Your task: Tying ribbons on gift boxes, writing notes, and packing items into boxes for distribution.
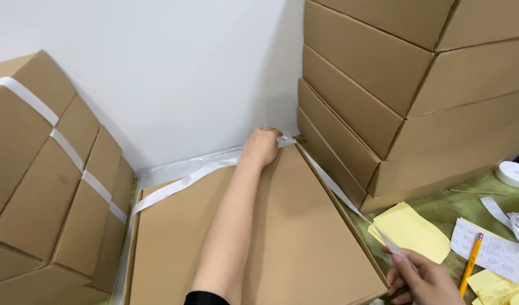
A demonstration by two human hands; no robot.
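Strapping a flat carton at the worktop's far edge
Left hand [260, 146] fists thin, slippery white strap [180, 182] at carton [271, 237] corner; right hand [423, 279] fingers pinch its end.

Stacked cardboard boxes [384, 85], yellow notes [415, 230], pencil [473, 256], perhaps tape roll [513, 173]

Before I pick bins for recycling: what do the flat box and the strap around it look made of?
Flat box: corrugated cardboard by the look, matte brown with folded edges. Strap, pulled by the left hand and right hand: probably thin plastic ribbon, white, faintly glossy and twisting flat; woven tape cannot be ruled out.
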